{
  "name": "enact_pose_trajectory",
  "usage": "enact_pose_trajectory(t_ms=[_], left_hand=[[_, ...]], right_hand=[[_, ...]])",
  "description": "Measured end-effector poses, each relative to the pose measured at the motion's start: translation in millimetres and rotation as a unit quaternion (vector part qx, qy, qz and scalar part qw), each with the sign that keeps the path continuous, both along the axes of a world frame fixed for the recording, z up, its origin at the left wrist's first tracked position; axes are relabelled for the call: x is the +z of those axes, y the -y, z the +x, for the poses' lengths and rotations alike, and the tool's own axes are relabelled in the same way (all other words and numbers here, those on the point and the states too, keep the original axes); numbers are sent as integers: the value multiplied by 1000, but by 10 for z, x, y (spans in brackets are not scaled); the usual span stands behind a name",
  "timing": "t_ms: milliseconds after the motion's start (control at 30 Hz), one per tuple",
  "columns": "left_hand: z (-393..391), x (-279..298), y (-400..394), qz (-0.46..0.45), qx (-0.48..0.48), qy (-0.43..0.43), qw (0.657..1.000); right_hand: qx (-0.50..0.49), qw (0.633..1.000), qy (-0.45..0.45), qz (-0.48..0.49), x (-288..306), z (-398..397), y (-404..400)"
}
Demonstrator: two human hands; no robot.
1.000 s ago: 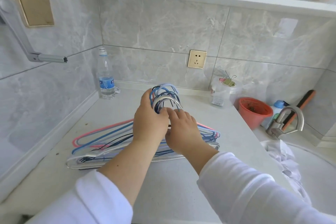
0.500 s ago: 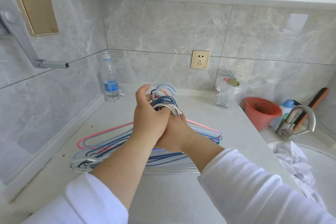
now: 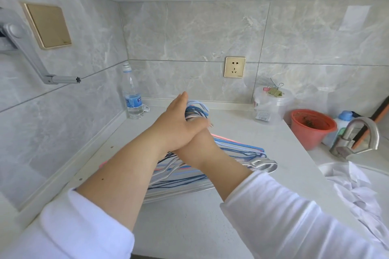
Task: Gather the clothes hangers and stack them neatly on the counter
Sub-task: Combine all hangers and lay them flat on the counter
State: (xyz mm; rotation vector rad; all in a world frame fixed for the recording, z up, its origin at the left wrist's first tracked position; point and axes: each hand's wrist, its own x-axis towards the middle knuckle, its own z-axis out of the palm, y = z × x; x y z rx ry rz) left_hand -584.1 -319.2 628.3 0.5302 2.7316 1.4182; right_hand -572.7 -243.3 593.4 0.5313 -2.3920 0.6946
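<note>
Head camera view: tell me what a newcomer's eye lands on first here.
First, the two bare hands meeting at the centre, the left hand laid over the right hand around the hooks of a bundle of hangers, pink, blue and silver, fanned out on the white counter. Next, the red pot at the right near the faucet, and the water bottle in the back left corner.

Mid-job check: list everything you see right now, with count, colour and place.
hangers: a bundle, blue, pink, silver; on the counter, hooks in hands
water bottle: one, clear; back left corner
wall socket: one, gold; back wall
plastic tub: one, clear, clips on top; back right
red pot: one; right
faucet: one, silver; right
white cloth: one; sink
left hand: over hooks
right hand: beneath left, on hangers
</note>
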Motion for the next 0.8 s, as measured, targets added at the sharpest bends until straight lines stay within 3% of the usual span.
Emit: enact_pose_trajectory(t_ms=[67, 133, 267, 400, 533, 700, 800], left_hand=[[-32, 13, -4, 95, 12, 58, 994], [-12, 7, -24, 114, 22, 56, 992], [13, -83, -22, 190, 22, 47, 980], [58, -134, 39, 338, -38, 141, 930], [27, -265, 229, 387, -41, 180, 903], [-17, -183, 254, 300, -78, 113, 944], [-145, -251, 322, 81, -118, 50, 988]], right_hand=[[-5, 998, 40, -48, -56, -63, 1], [15, 991, 128, -39, -65, -31, -7], [39, 982, 142, -118, 0, -6, -70], [47, 942, 196, -268, 13, -37, -109], [36, 927, 235, -290, 132, -13, -134], [46, 922, 250, -293, 298, -15, -169], [23, 923, 250, -290, 350, -35, -147]])
